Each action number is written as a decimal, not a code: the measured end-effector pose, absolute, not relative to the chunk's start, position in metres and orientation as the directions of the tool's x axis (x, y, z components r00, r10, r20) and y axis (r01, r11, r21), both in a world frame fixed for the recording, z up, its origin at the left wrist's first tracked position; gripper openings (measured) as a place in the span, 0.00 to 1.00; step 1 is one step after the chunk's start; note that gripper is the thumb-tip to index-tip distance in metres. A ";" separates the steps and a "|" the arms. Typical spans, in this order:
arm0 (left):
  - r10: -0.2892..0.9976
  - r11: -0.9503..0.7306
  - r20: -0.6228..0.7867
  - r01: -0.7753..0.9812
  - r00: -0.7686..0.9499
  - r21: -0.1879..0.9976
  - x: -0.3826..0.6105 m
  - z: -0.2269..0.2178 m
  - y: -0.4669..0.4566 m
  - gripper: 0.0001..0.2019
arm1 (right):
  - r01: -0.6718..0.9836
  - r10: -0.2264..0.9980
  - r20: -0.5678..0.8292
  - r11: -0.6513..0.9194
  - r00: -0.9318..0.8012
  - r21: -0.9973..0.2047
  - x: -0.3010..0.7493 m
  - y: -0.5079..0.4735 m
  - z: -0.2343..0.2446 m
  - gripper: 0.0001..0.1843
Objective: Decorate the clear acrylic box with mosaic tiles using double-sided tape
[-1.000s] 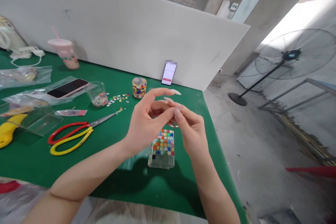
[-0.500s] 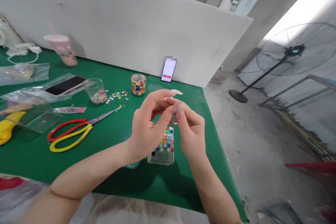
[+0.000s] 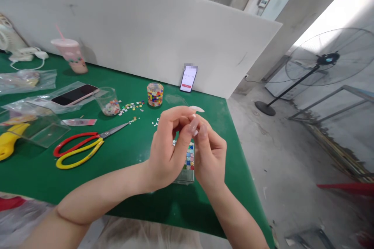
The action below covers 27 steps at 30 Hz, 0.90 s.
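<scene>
Above a clear box with colourful mosaic tiles (image 3: 190, 157), my two hands meet at their fingertips. My left hand (image 3: 168, 149) is closed in a pinch, its thumb against the index finger. Close against it, my right hand (image 3: 212, 155) also pinches. A small whitish bit shows between the fingertips, but I cannot tell whether it is a tile or a nail. Much of the box is hidden beneath the hands. Small white tiles (image 3: 156, 123) lie just left of my left hand, and a mosaic-covered round jar (image 3: 154, 95) stands beyond them.
Scissors (image 3: 78, 146) with red and yellow handles lie to the left. A clear cup of tiles (image 3: 111, 106) leans near scattered tiles (image 3: 133, 106). A lit phone (image 3: 188, 79) rests against the white partition (image 3: 146, 31). A pink tumbler (image 3: 71, 56) stands at the back left.
Both hands have dropped slightly, and my left hand has shifted a little right, covering more of the box. The white tiles left of it have come into view.
</scene>
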<state>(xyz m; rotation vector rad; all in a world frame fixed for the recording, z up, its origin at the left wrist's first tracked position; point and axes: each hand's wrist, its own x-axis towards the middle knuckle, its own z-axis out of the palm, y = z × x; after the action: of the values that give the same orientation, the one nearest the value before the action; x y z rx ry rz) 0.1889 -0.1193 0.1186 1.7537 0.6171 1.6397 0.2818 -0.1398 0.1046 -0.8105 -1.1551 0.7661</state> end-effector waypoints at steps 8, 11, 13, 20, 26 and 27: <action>0.693 -0.704 0.714 -0.121 0.095 0.700 0.189 0.117 -0.117 0.15 | -0.190 0.876 0.393 0.452 0.279 -0.871 0.278 -0.143 0.107 0.12; 0.683 -0.714 0.723 -0.109 0.104 0.691 0.187 0.119 -0.116 0.14 | -0.280 0.888 0.353 0.433 0.294 -0.857 0.280 -0.143 0.109 0.11; 0.653 -0.738 0.749 -0.125 0.113 0.663 0.186 0.121 -0.118 0.14 | -0.294 0.883 0.363 0.447 0.298 -0.845 0.282 -0.144 0.110 0.11; 0.599 -0.793 0.790 -0.039 0.135 0.608 0.195 0.109 -0.114 0.14 | -0.367 0.886 0.293 0.424 0.360 -0.828 0.274 -0.140 0.103 0.08; 0.678 -0.735 0.699 0.189 0.226 0.652 0.197 0.104 -0.058 0.04 | -0.447 0.851 0.101 0.367 0.515 -0.816 0.305 -0.087 0.083 0.16; 0.682 -0.731 0.685 0.251 0.256 0.634 0.191 0.110 -0.052 0.08 | -0.413 0.816 0.116 0.403 0.567 -0.817 0.315 -0.081 0.083 0.16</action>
<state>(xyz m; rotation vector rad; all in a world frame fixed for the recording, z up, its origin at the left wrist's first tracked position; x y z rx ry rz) 0.1914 -0.0520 0.1097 2.1361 0.8493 1.4745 0.3147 -0.0814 0.0828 -0.8308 -0.5588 0.8291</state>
